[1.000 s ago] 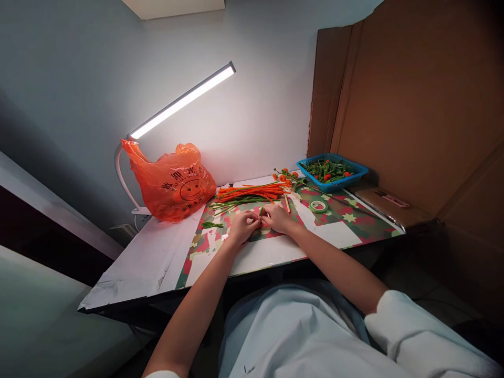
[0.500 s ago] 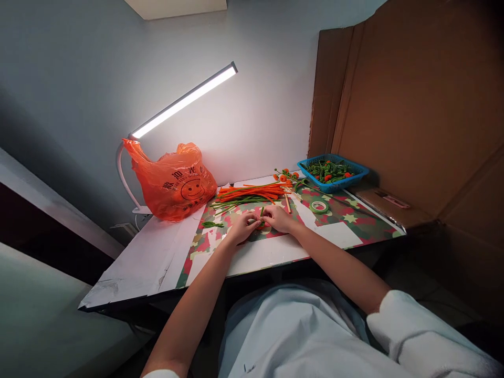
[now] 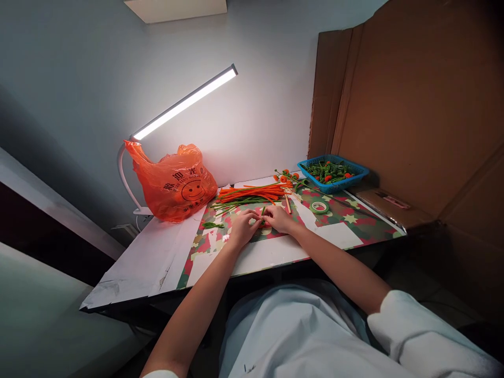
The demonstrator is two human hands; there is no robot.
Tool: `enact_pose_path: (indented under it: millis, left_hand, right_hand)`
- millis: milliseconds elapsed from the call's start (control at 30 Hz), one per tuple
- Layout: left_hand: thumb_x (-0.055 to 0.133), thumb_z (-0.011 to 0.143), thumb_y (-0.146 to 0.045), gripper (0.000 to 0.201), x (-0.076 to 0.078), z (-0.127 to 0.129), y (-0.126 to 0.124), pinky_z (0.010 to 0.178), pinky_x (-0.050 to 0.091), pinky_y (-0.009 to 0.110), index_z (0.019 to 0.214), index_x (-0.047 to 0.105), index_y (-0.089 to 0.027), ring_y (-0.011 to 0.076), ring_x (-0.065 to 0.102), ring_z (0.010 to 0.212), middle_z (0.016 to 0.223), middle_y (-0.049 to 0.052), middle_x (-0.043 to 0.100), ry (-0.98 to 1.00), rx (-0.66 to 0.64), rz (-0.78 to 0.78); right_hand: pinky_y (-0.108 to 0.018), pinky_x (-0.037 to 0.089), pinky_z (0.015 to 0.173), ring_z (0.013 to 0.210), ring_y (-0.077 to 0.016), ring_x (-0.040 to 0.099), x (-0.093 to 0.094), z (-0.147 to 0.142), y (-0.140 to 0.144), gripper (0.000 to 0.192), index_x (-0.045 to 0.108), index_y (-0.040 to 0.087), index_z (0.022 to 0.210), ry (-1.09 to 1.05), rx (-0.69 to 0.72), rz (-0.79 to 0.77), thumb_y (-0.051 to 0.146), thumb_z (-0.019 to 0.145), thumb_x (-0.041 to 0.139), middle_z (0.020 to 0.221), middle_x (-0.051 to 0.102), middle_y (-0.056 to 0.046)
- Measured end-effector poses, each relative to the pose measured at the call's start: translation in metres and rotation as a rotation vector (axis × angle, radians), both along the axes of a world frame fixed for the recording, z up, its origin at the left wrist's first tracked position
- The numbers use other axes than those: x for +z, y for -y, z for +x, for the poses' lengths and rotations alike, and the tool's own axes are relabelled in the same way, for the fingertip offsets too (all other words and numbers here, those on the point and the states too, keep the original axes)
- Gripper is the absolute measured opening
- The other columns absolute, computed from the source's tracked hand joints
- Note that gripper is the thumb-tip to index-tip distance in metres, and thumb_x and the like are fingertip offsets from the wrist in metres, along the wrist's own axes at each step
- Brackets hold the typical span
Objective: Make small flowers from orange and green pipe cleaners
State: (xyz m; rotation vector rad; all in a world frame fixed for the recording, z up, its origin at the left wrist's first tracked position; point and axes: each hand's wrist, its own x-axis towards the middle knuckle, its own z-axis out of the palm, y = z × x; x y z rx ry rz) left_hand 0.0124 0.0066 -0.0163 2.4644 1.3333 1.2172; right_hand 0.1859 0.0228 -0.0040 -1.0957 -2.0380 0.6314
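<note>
Just below the frame's centre, over the counter [image 3: 134,270], the right hand [image 3: 279,219] pinches a short green stem [image 3: 263,211]; the left hand [image 3: 244,228] meets it there, its grip unclear. Orange and green sticks [image 3: 252,195] lie above them in the frame, a tape roll [image 3: 325,208] right of centre.

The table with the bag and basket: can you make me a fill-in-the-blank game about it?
1. Above the plastic bag, the lamp is switched ____.
2. The basket is colored ____.
3. Between the left hand and the right hand, a thin piece shows, colored ____.

Missing words: on; blue; green.
</note>
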Motion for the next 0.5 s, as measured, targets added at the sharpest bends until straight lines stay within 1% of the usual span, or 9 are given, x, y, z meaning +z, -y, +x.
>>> enact_pose_path:
  millis: [300, 500]
  left_hand:
    - [0.06, 0.084, -0.021, 0.009, 0.0008, 0.0033, 0.0013, 0.077, 0.05, 0.033, 0.075, 0.063, -0.02, 0.0184, 0.062, 0.085, 0.089, 0.004, 0.067, -0.027, -0.018, 0.038]
    - [0.064, 0.079, -0.021, 0.01, 0.0012, 0.0039, 0.0027, 0.077, 0.049, 0.033, 0.07, 0.06, -0.02, 0.0188, 0.061, 0.085, 0.087, 0.004, 0.065, -0.003, 0.053, 0.064]
  right_hand:
    - [-0.022, 0.031, 0.058, 0.062, -0.0108, 0.048, -0.0004, -0.0004, -0.0003, 0.011, 0.061, 0.015, 0.069, -0.05, 0.011, -0.009, 0.016, 0.079, 0.057, 0.065, 0.059, 0.0]
    - [-0.023, 0.032, 0.058, 0.063, -0.0112, 0.05, -0.0024, -0.0012, -0.0017, 0.011, 0.062, 0.014, 0.07, -0.064, -0.006, -0.016, 0.018, 0.079, 0.056, 0.067, 0.061, 0.0]
